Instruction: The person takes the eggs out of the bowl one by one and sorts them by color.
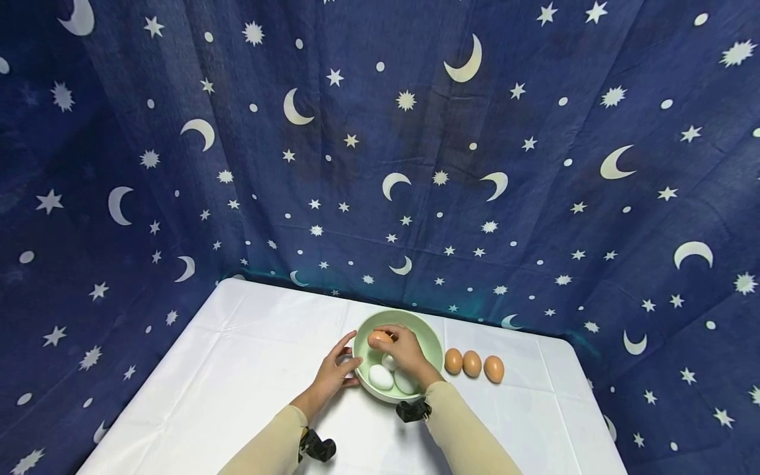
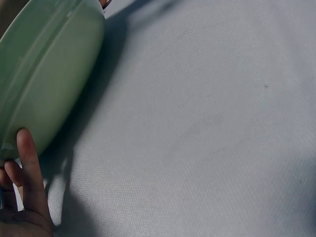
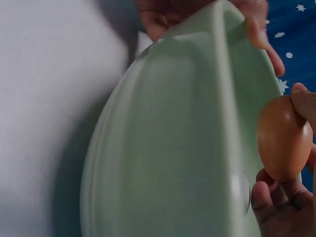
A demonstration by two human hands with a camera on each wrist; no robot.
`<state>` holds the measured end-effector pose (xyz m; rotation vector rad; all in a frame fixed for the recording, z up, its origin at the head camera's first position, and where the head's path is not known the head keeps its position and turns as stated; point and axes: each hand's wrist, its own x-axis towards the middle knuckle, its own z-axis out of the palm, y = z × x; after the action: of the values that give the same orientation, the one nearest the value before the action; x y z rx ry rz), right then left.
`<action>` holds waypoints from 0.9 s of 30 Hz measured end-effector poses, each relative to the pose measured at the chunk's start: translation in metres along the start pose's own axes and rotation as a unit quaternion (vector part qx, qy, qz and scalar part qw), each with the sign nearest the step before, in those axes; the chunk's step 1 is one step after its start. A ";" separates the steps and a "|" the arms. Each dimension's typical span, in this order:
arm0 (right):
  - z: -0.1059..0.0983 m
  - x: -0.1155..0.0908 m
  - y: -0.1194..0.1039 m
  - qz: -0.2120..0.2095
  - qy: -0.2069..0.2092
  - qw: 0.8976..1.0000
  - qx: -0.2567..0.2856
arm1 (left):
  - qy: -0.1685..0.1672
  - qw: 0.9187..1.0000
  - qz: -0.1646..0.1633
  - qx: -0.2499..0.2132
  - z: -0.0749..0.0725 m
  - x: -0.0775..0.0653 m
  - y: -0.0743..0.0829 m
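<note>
My right hand (image 1: 406, 351) pinches a brown egg (image 1: 380, 338) between thumb and fingertips, over the inside of a pale green bowl (image 1: 429, 332). In the right wrist view this egg (image 3: 284, 139) is held upright beside the bowl's rim. My left hand (image 1: 334, 371) holds the bowl at its left side, thumb at the rim and the other fingers spread along the outside. White eggs lie in the bowl, among them a white egg (image 1: 380, 377) at the near side; others are partly hidden under my right hand.
Right of the bowl, three brown eggs (image 1: 472, 363) lie in a row on a white-covered table (image 1: 255, 343). A dark blue curtain (image 1: 356, 198) with moons and stars hangs behind the table's back edge and along both sides.
</note>
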<state>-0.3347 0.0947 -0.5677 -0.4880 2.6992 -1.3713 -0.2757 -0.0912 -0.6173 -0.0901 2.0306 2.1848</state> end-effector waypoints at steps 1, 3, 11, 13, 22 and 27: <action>-0.001 -0.001 0.000 0.008 0.008 1.000 0.009 | -0.002 1.000 0.004 0.000 0.000 0.000 -0.001; -0.004 -0.002 0.002 0.015 0.023 0.999 0.022 | -0.006 1.000 0.016 -0.001 -0.001 0.000 -0.001; -0.025 -0.002 0.003 0.050 0.082 0.992 0.080 | 0.005 1.000 -0.007 -0.009 0.001 -0.002 0.002; -0.030 -0.003 0.004 0.060 0.090 0.988 0.108 | 0.007 1.000 -0.017 -0.009 0.002 -0.002 0.003; -0.059 -0.009 0.012 0.123 0.105 0.956 0.245 | 0.016 1.000 -0.020 -0.005 0.003 -0.002 0.005; -0.074 -0.016 0.010 0.147 0.137 0.948 0.249 | 0.018 1.000 -0.021 -0.003 0.003 -0.001 0.003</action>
<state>-0.3374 0.1623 -0.5330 0.1521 2.3286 -2.0419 -0.2747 -0.0887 -0.6139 -0.1712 2.0222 2.1790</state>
